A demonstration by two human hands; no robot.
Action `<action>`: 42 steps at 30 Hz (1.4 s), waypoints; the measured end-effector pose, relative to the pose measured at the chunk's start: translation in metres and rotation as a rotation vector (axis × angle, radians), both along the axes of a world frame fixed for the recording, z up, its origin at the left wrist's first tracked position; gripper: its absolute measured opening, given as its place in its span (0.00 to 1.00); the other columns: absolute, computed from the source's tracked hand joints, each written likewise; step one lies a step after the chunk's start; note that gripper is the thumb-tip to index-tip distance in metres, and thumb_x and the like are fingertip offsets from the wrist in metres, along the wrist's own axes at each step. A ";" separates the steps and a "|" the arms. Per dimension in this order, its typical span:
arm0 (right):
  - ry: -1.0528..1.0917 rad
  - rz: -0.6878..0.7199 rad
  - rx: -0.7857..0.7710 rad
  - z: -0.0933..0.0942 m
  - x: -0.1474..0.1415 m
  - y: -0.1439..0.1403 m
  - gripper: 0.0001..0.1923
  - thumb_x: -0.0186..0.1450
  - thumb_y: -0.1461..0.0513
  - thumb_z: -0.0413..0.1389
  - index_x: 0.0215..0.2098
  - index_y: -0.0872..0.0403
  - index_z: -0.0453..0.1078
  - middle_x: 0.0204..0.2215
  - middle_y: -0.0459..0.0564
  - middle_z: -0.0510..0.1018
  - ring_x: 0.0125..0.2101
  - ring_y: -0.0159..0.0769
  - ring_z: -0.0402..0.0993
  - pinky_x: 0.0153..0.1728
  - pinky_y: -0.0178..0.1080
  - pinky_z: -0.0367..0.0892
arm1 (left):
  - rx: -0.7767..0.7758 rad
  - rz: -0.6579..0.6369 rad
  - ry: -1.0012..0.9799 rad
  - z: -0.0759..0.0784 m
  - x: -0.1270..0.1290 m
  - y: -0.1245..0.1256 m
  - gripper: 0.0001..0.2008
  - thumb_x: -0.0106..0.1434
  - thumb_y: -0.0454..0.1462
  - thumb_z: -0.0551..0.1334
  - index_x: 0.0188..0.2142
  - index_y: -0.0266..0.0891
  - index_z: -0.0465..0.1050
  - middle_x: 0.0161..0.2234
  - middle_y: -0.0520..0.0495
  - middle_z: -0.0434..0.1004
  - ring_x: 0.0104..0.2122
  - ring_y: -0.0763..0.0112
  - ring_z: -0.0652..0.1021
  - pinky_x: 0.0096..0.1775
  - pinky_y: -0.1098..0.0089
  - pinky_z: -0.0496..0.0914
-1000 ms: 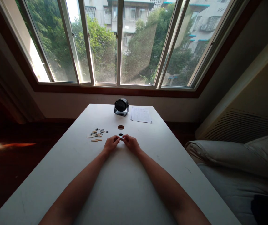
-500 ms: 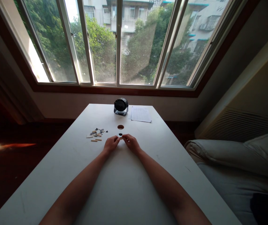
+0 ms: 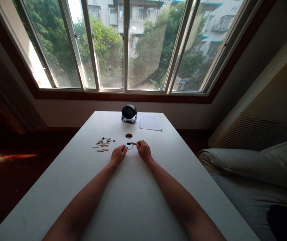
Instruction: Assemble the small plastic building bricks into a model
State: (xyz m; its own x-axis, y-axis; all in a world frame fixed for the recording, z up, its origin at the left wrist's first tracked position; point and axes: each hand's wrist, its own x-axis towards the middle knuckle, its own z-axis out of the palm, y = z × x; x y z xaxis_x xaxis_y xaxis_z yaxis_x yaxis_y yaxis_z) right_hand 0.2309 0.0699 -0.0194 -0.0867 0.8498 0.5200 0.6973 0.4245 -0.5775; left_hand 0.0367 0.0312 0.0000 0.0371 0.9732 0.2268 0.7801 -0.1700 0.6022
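My left hand (image 3: 118, 154) rests on the white table (image 3: 133, 187) with its fingertips at the edge of a small white ring with a dark centre (image 3: 129, 145). My right hand (image 3: 144, 150) pinches a short tan stick-like piece (image 3: 133, 143) just right of the ring, held a little above the table. A scatter of several small tan and dark parts (image 3: 103, 144) lies to the left of my left hand. A brown disc (image 3: 128, 136) sits just beyond the ring.
A small black fan (image 3: 129, 113) stands at the far end of the table, with a printed sheet of paper (image 3: 150, 122) beside it. A wide window fills the wall behind. A bed with light bedding (image 3: 254, 177) runs along the right side.
My right hand has drawn slightly right and lifted the tan piece away from the ring, which now shows between the hands. The left hand has barely moved.
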 end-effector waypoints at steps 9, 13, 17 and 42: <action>-0.128 -0.103 -0.195 -0.012 0.021 0.022 0.10 0.68 0.61 0.50 0.37 0.52 0.74 0.36 0.49 0.77 0.38 0.35 0.70 0.40 0.34 0.60 | -0.039 -0.064 0.020 0.002 0.001 0.000 0.12 0.65 0.42 0.54 0.33 0.41 0.73 0.30 0.50 0.76 0.30 0.71 0.71 0.31 0.72 0.56; -0.113 -0.168 -0.177 -0.012 0.022 0.023 0.11 0.68 0.62 0.50 0.44 0.52 0.73 0.38 0.50 0.76 0.39 0.36 0.69 0.41 0.35 0.60 | -0.043 -0.058 0.030 0.003 0.001 -0.002 0.11 0.65 0.42 0.54 0.33 0.42 0.74 0.31 0.50 0.76 0.31 0.70 0.72 0.32 0.72 0.56; -0.141 -0.180 -0.127 -0.009 0.020 0.017 0.11 0.69 0.62 0.49 0.40 0.53 0.74 0.36 0.51 0.74 0.39 0.38 0.68 0.40 0.36 0.61 | -0.037 -0.066 0.032 0.002 0.001 -0.001 0.12 0.65 0.42 0.54 0.33 0.42 0.74 0.31 0.49 0.77 0.31 0.70 0.72 0.31 0.72 0.57; -0.468 -0.016 -0.104 0.002 -0.010 0.015 0.16 0.70 0.58 0.49 0.55 0.50 0.66 0.54 0.56 0.68 0.55 0.46 0.59 0.53 0.45 0.54 | -0.045 -0.078 0.011 0.005 0.002 -0.002 0.11 0.65 0.42 0.55 0.35 0.42 0.75 0.33 0.48 0.78 0.33 0.69 0.73 0.33 0.72 0.59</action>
State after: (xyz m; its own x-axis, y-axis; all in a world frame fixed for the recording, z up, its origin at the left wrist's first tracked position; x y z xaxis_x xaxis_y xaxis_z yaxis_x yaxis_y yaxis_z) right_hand 0.2210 0.0854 -0.0175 -0.2770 0.8986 0.3402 0.8987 0.3676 -0.2393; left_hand 0.0391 0.0289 0.0046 0.1151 0.9766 0.1818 0.7725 -0.2031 0.6017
